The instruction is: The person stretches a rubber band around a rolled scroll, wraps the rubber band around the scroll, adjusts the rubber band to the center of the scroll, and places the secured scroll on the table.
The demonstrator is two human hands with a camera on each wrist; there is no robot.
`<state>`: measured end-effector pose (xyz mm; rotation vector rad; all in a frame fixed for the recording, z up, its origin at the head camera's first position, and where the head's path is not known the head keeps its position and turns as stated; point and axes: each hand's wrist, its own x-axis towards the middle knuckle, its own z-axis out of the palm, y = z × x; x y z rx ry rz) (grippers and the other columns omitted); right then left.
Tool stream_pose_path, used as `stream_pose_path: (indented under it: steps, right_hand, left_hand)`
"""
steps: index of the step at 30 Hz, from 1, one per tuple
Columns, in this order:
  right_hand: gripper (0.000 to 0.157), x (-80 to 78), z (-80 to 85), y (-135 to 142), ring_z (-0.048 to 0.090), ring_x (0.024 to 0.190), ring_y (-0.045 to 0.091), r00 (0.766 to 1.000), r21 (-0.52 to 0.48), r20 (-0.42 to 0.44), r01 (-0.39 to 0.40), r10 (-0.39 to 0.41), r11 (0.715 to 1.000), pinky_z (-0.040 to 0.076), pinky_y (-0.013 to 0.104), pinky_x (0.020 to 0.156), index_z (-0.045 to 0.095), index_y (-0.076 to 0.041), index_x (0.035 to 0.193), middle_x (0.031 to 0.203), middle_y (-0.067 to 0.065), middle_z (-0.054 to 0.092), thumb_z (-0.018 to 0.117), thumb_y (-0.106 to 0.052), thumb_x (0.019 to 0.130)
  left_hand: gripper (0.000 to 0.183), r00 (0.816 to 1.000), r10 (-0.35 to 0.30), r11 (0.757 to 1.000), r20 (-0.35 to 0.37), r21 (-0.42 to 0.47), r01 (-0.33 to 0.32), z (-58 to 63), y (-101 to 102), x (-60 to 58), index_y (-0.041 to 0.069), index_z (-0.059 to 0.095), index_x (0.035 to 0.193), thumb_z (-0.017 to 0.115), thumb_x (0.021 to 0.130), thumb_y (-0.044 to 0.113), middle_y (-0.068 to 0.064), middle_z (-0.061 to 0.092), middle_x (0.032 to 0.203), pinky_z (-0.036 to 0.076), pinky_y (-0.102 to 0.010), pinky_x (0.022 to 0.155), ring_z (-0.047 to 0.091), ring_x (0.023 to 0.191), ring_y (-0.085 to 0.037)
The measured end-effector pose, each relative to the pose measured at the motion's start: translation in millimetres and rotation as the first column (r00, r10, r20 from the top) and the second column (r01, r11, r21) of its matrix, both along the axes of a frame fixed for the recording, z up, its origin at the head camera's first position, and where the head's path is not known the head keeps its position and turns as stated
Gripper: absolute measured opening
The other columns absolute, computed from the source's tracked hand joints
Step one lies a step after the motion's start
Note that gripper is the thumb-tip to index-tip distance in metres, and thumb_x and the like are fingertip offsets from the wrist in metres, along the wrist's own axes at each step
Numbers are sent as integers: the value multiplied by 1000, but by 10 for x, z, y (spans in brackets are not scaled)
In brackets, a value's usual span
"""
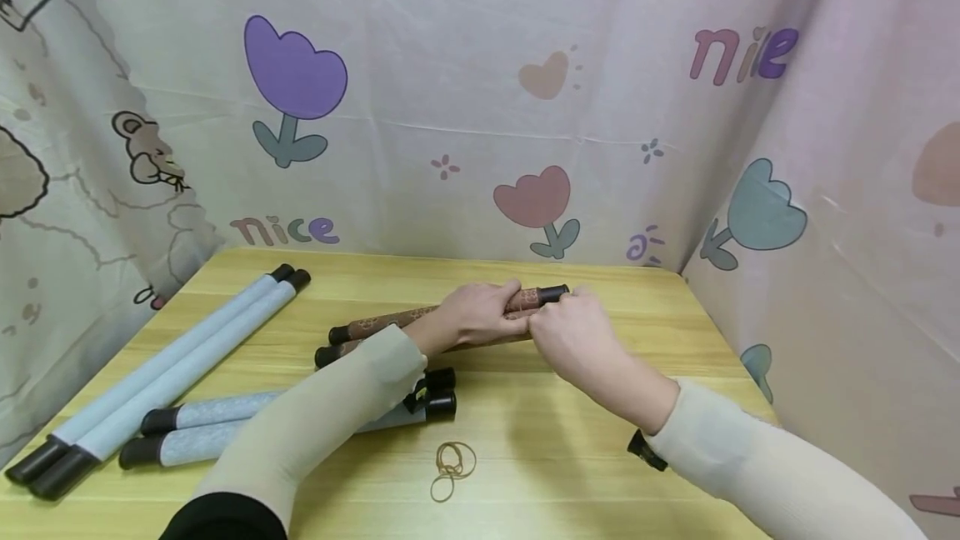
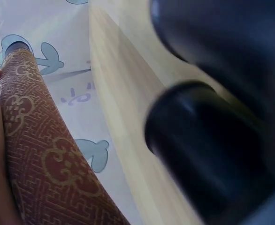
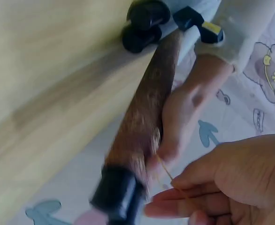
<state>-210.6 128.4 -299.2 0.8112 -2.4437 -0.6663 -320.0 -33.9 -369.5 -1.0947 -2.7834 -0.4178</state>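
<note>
Two brown scrolls [image 1: 393,321] with gold patterning and black end caps lie side by side, slanting up to the right in the head view. My left hand [image 1: 478,315] grips them right of their middle. At their right end, my right hand [image 1: 573,332] pinches a thin rubber band [image 3: 165,169], stretched from the scrolls to its fingertips in the right wrist view. Whether the band loops fully around both scrolls is hidden. The left wrist view shows one brown scroll [image 2: 48,154] close up beside part of the left hand.
Several loose rubber bands [image 1: 448,470] lie on the wooden table [image 1: 540,473] near the front. Two short pale blue scrolls [image 1: 202,444] lie partly under the left forearm. Two long pale blue scrolls [image 1: 180,357] lie along the left side. A printed curtain [image 1: 420,48] surrounds the table.
</note>
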Motion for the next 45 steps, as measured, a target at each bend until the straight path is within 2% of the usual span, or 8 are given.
stream_pose_path:
  steps: [6,11,15,20,24,31,38,45]
  right_hand:
    - [32,-77,-34,-152,50,47,18,996,-178,17,-88,92,980,40,32,44,47,-16,54,52,-2,49,67,-7,76]
    - [31,-124,66,-294,53,51,22,969,-367,233,9,82,930,46,39,45,49,-13,58,55,1,48,62,-13,87]
    - [25,-74,81,-295,57,57,24,943,-434,317,51,100,900,48,41,51,54,-13,68,61,1,52,63,-18,91]
    - [14,62,13,-210,56,55,23,952,-381,295,43,78,923,49,38,48,59,-3,83,64,4,53,67,-14,87]
    - [18,58,-55,-291,58,60,21,966,-317,178,-125,188,940,52,34,57,60,6,93,68,6,57,65,-9,85]
    - [14,-26,-153,-554,55,65,15,928,-210,150,-307,341,928,48,34,71,51,-8,90,68,-3,51,62,-15,88]
    - [17,86,-149,-386,49,46,13,992,-227,-16,-123,123,966,43,31,38,62,1,87,55,-3,45,70,-10,78]
    - [28,154,-50,-189,40,45,11,996,-129,-6,84,-86,988,38,28,36,54,-13,59,51,-4,40,73,-9,79]
  left_hand:
    - [36,999,-33,999,-15,-23,32,4,53,17,21,45,100,46,90,56,2,55,73,46,-32,61,55,65,-16]
    - [38,998,-57,996,-38,-68,55,21,46,37,16,49,121,50,96,44,-3,66,94,52,-35,72,64,82,-21]
    - [33,999,-29,996,-21,-84,27,37,28,34,17,47,116,53,94,40,-3,64,89,52,-35,68,62,77,-20]
    - [44,1000,30,996,-1,-88,-30,55,12,21,20,43,101,53,88,61,2,53,72,46,-31,57,54,64,-16]
    - [39,999,29,996,-24,-82,-31,33,16,-9,21,46,103,50,93,58,1,58,75,47,-32,59,56,65,-17]
    - [50,1000,24,1000,-20,-15,-24,39,57,-5,21,46,97,60,85,67,5,53,67,44,-30,55,53,58,-14]
    - [39,999,32,996,-25,-77,-34,26,-68,-18,20,43,103,46,95,58,2,53,72,47,-33,58,53,63,-17]
    - [45,997,35,998,-68,-44,-38,32,-90,-9,23,43,96,37,94,67,4,51,66,42,-30,53,51,59,-15]
